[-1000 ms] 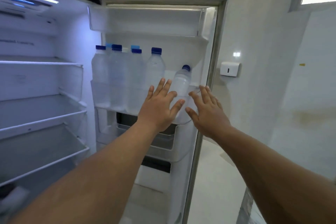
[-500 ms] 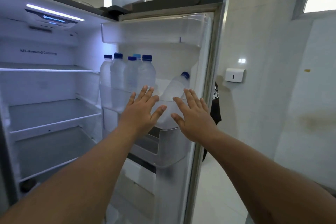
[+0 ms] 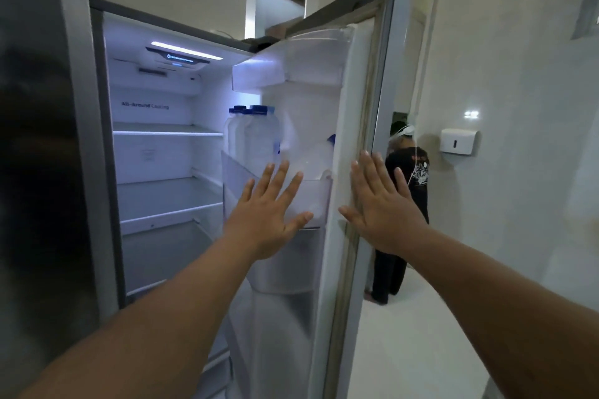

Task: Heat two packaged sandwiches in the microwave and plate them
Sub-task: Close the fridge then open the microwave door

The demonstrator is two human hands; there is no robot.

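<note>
Two forearms reach up from the lower frame, left hand (image 3: 270,215) flat, fingers spread, on the door bin (image 3: 319,201), right hand (image 3: 384,207) flat on the fridge door (image 3: 348,152) edge; push evenly to shut; no sandwiches visible on the shelves (image 3: 168,201) beyond.

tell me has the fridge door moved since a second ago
Yes. The fridge door has swung toward closing, narrowing its gap to the lit fridge interior.

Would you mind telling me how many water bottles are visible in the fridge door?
About 4: three upright bottles bunched at the door shelf's inner end, overlapping, and one tilted bottle nearer the door's edge. More may be hidden behind.
</note>
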